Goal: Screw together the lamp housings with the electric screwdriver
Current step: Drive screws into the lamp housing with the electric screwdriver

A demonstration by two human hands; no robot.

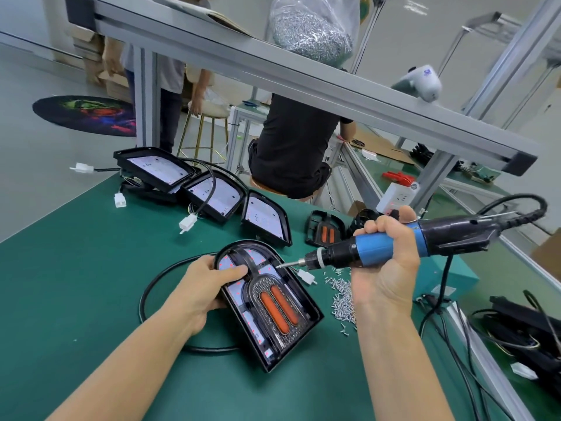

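Farthest left on the green mat [91,268], a row of open lamp housings [212,196] waits with white boards facing up and connector leads trailing, probably staged so each can be pulled into the work spot in turn. Nearer, the left hand [209,284] reaches in from the lower left, forearm angled up toward the centre, and grips the rounded upper left edge of the lamp housing being assembled [267,305], thumb lying across its top face and fingers curled round the rim; this grip likely steadies the part against the push and twist of the driver. That housing lies flat at the mat's centre, its two orange lenses upward, inside the loop of its black cable [151,293]. Just right of it, loose screws [341,302] lie scattered within easy reach. The right hand [385,259] wraps fully round the blue barrel of the electric screwdriver [379,247], held tilted down to the left so the bit tip meets the housing's upper right area, apparently at a screw hole; the wrist is raised, the corded tail pointing right
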